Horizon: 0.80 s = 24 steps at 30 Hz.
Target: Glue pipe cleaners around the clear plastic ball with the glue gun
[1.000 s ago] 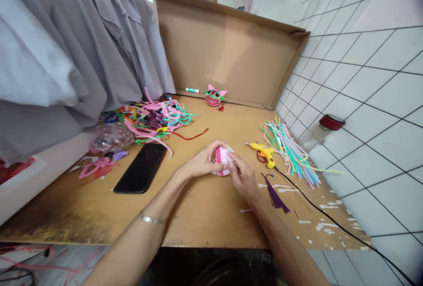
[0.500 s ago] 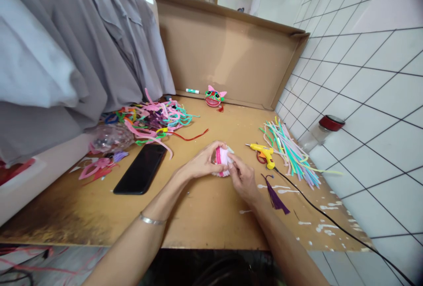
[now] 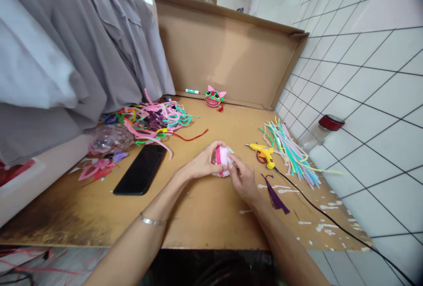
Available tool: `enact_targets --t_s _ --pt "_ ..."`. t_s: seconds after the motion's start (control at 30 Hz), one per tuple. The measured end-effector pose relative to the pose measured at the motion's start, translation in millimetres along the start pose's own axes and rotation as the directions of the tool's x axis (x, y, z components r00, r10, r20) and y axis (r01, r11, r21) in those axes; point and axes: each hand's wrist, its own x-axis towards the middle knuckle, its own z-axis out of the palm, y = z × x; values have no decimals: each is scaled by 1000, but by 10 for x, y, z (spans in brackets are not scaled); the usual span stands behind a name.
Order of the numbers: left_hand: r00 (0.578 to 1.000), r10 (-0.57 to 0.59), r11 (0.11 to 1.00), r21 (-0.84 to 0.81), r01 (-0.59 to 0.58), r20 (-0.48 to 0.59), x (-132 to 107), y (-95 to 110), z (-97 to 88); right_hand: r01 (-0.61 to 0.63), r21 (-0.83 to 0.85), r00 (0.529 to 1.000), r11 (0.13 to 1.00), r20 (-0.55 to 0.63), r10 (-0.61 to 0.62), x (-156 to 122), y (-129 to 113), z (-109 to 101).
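Observation:
Between my hands is a small pink-and-white craft piece (image 3: pixel 223 157), apparently made of pipe cleaners, with a brighter pink stripe on its left side. My left hand (image 3: pixel 203 161) wraps round it from the left, thumb below and fingers above. On its right edge, the thumb and fingers of my right hand (image 3: pixel 243 175) pinch the piece; what lies under those fingertips is hidden. A yellow glue gun (image 3: pixel 263 154) lies to the right of my right hand, and a purple tassel (image 3: pixel 276 195) lies nearer to me.
Pipe cleaners (image 3: pixel 294 156) lie in a bundle at right, and a tangled pile (image 3: pixel 158 116) sits at back left. A black phone (image 3: pixel 140 169) lies left. A finished-looking animal head (image 3: pixel 214 96) and a marker (image 3: pixel 192 91) are by the cardboard wall (image 3: pixel 228 52). The glue gun's cord (image 3: pixel 317 209) runs off right.

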Motion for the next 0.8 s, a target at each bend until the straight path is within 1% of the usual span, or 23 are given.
enact_targets --t_s 0.23,0.5,0.57,0.7,0.8 --pt "1000 20 1000 -20 -20 2 11 -57 12 -19 -11 1000 1000 6 19 -11 15 6" --pt "1000 -13 1000 26 13 18 0 6 -6 -22 -16 1000 1000 18 22 -1 -3 -15" --pt "1000 -5 999 32 5 12 -1 9 -6 -22 -23 1000 1000 19 22 1 -5 -17" --pt "999 37 999 -17 -37 2 2 -23 0 -12 -31 1000 999 10 12 2 -7 -14" --pt "999 43 998 -49 -42 11 5 -45 2 0 -30 1000 1000 6 0 0 -7 -9"
